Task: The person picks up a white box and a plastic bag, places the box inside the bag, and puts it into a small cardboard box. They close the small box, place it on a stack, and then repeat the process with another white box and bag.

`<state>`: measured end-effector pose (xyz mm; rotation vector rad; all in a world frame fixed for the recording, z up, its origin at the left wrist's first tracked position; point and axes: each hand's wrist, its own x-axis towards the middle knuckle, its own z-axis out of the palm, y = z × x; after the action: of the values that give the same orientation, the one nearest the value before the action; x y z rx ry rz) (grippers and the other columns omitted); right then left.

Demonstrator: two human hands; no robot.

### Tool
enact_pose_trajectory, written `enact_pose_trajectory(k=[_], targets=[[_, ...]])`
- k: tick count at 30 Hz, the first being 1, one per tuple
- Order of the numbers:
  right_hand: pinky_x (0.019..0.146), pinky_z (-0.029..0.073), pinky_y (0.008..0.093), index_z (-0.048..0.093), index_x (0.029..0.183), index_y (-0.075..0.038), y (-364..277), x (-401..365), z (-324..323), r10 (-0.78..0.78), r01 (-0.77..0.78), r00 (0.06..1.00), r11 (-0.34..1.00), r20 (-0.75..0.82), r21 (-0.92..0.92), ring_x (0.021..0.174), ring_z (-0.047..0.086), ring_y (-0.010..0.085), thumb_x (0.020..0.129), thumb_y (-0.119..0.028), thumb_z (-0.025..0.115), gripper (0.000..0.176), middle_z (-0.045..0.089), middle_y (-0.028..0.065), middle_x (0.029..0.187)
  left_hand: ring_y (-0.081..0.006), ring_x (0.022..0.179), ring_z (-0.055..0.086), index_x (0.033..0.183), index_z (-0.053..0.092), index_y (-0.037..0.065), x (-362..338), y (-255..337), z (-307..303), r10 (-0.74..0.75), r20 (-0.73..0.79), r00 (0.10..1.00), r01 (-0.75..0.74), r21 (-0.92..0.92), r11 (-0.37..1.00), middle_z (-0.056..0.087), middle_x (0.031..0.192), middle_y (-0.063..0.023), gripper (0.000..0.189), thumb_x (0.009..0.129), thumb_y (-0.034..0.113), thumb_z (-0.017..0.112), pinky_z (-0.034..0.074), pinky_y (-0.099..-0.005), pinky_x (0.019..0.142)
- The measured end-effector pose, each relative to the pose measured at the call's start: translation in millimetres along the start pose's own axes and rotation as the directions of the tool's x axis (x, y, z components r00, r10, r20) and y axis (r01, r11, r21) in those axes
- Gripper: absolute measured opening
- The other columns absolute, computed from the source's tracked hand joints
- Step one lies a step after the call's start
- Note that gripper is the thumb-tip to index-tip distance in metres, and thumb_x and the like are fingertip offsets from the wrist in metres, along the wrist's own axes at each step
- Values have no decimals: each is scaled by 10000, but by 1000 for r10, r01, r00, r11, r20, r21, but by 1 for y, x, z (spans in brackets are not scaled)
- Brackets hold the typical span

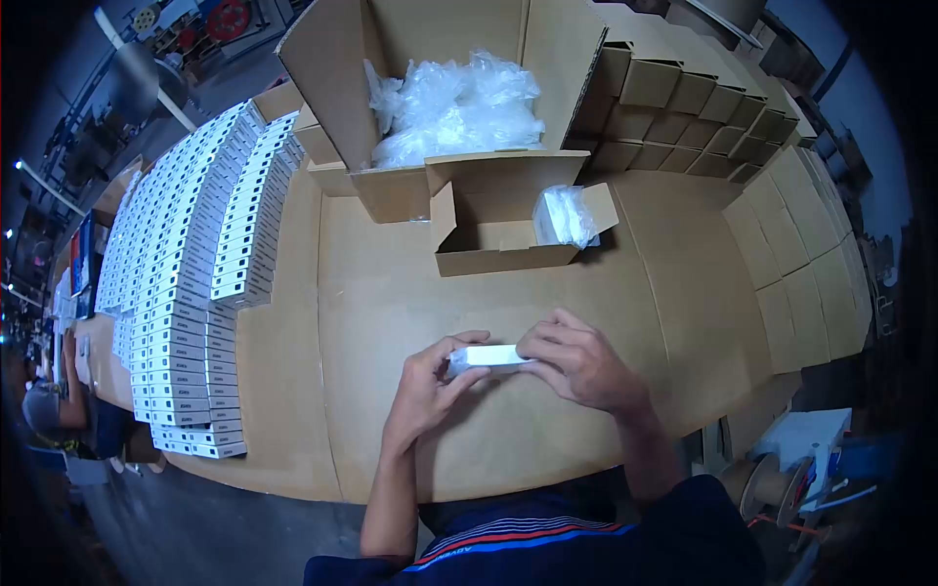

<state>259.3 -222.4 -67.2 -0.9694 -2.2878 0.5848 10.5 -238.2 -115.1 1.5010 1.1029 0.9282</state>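
Both hands hold one small white box [486,356] just above the cardboard-covered table [371,303]. My left hand [427,388] grips its left end with thumb and fingers. Over its right end curls my right hand [576,363]. Beyond the hands an open brown carton [493,234] lies on the table, with a plastic-wrapped white item [565,216] resting at its right flap.
A large open carton [332,78] full of clear plastic bags [454,105] stands at the back. Rows of white boxes [195,283] cover the left side. Folded brown cartons [684,107] are stacked at the back right and right edge. Another person [49,405] is at far left.
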Motion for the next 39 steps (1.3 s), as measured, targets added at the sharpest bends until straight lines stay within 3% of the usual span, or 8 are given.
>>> enact_pose_trajectory(k=[2,5,6,9,11,21,30,39], targets=[[763,552,397,698,997,-24,6,0,-9,-21,17,999,996,-49,-84,866,659,262,834,-21,790,187,684,104,976,-227,1034,733,1301,642,7,3,-1,-4,-75,-22,997,72,-99,992,728,1220,-156,354,959,66,713,593,-351,836],[659,554,362,682,967,-11,1,5,-22,263,-255,933,965,-247,61,713,647,237,824,4,797,184,671,107,959,-261,1213,644,1436,520,8,16,12,-2,100,-186,977,-88,72,994,612,1432,-171,489,977,78,676,556,-355,943],[560,530,326,665,953,0,7,10,-24,198,-225,904,974,-380,-27,640,628,213,825,30,803,191,650,110,916,-362,1346,545,1539,414,68,20,20,-5,22,-155,988,4,166,986,510,1509,-219,636,970,124,694,517,-429,1045],[549,526,309,657,947,9,32,28,1,258,-220,647,964,-717,148,664,631,208,836,33,808,189,627,101,881,-422,1392,474,1585,379,135,35,10,-3,185,-171,968,-44,609,792,418,1561,-250,691,971,152,696,452,-480,1119],[525,543,319,649,973,17,51,35,9,209,-244,605,967,-769,71,671,641,217,859,19,799,189,614,108,873,-446,1421,417,1623,320,193,43,2,-2,140,-140,980,-20,633,774,344,1602,-243,761,963,163,700,411,-506,1153],[600,645,368,666,1125,4,74,53,17,155,-322,688,941,-709,-106,773,714,315,876,21,760,267,649,164,959,-422,1297,537,1623,282,102,59,-6,3,151,-150,977,10,741,672,426,1541,-224,845,919,183,744,490,-494,1061],[646,529,484,649,904,-24,94,68,33,205,-498,742,806,-638,-320,754,669,390,865,-96,785,159,628,170,898,-401,1241,583,1623,262,71,59,-3,14,104,-205,973,107,804,584,468,1498,-237,908,893,237,775,534,-477,975],[763,520,477,704,914,-27,85,71,38,386,-647,693,706,-609,-288,855,661,348,879,-121,765,117,619,133,919,-411,1257,578,1624,256,78,60,1,12,78,-194,978,106,783,613,476,1477,-263,903,901,249,769,532,-470,998]])
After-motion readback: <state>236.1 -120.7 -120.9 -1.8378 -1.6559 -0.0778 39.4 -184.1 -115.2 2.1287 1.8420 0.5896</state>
